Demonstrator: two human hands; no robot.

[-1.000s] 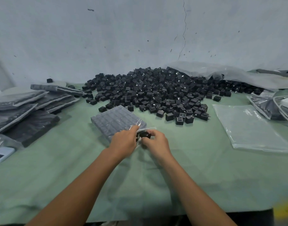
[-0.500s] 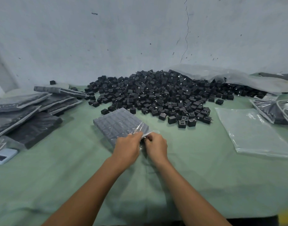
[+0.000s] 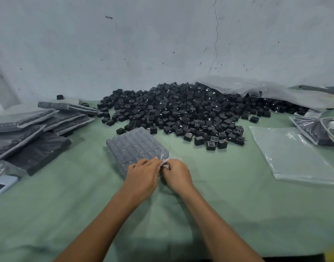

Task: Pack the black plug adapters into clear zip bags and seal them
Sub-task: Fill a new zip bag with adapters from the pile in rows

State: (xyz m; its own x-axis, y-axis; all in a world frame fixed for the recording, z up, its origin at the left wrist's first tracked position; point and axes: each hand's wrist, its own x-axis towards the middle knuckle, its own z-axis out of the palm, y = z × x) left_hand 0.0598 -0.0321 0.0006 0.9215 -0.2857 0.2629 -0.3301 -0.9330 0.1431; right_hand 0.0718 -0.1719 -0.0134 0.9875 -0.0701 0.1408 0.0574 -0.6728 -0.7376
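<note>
Right hand [image 3: 176, 174] closer; bag [image 3: 136, 146] mouth nearward

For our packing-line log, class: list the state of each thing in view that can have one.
Clear plastic zip bag of black adapters: filled, lying flat, mouth pinched.
Left grip: pinches bag mouth.
Right grip: pinches bag mouth.
Heap of loose black cube adapters: unpacked.
Flat clear plastic bags: empty.
Stack of filled plastic bags: packed.
</note>
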